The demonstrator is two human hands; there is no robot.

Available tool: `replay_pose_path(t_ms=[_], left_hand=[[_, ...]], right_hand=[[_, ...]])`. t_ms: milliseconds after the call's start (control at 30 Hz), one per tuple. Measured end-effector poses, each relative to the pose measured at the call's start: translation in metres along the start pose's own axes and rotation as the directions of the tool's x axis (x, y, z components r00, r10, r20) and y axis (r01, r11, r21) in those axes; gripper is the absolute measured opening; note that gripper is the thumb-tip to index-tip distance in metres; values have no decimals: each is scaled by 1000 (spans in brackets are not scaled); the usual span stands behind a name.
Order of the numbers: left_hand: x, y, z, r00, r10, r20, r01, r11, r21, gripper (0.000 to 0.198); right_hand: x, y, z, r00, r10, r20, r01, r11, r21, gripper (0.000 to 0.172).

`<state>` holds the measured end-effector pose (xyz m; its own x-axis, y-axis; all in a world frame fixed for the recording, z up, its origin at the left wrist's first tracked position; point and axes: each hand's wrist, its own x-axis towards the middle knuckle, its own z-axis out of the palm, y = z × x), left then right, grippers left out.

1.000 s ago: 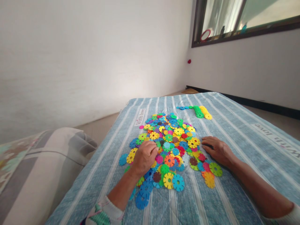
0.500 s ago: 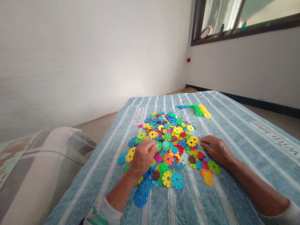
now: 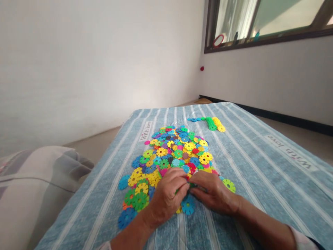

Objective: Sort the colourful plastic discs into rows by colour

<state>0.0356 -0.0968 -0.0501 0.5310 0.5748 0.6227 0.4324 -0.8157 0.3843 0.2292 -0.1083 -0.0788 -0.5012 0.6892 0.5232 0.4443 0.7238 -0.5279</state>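
My left hand [image 3: 169, 191] and my right hand [image 3: 214, 191] meet over the near part of a heap of notched plastic interlocking discs [image 3: 191, 146]. The fingers of both are closed, tip against tip. A sliver of green shows between the fingertips, seemingly a green interlocking disc [image 3: 191, 185], mostly hidden by the fingers. Just below the hands lies a blue disc [image 3: 187, 205]. Left of my left hand are green discs [image 3: 139, 200] and yellow ones [image 3: 135, 177]. Beyond my right wrist rests a lime-green disc [image 3: 229, 186].
A blue striped cloth [image 3: 104, 208] covers the surface. Toward its far side lie a green row of joined discs [image 3: 211, 124], a yellow row [image 3: 218, 124] and a short blue chain [image 3: 194, 119]. A grey-and-white draped cloth [image 3: 52, 180] stands at the left. A wall [image 3: 99, 62] rises behind.
My right hand has moved left from the heap's right edge to meet my left hand. My left hand has come nearer and slightly right. The view has shifted a little.
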Motion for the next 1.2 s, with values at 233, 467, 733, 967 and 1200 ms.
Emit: replay_pose_path(t_ms=[233, 467, 733, 967, 1200], left_hand=[[-2, -7, -1, 999, 32, 13, -33, 999, 42, 7], [-6, -14, -8, 984, 37, 175, -66, 984, 165, 18], [-7, -2, -12, 863, -110, 494, -8, 973, 232, 45], [-1, 2, -17, 783, -146, 605, 13, 976, 219, 47], [-9, -3, -12, 835, -127, 536, 43, 985, 167, 39]], right_hand=[[2, 1, 3, 998, 52, -30, -52, 999, 2, 19], [3, 10, -3, 980, 157, -122, -156, 988, 16, 15], [4, 17, -3, 953, 225, -202, -223, 974, 33, 16], [3, 16, -5, 952, 250, -180, -243, 968, 60, 17], [1, 17, -6, 954, 241, -180, -235, 970, 54, 16]])
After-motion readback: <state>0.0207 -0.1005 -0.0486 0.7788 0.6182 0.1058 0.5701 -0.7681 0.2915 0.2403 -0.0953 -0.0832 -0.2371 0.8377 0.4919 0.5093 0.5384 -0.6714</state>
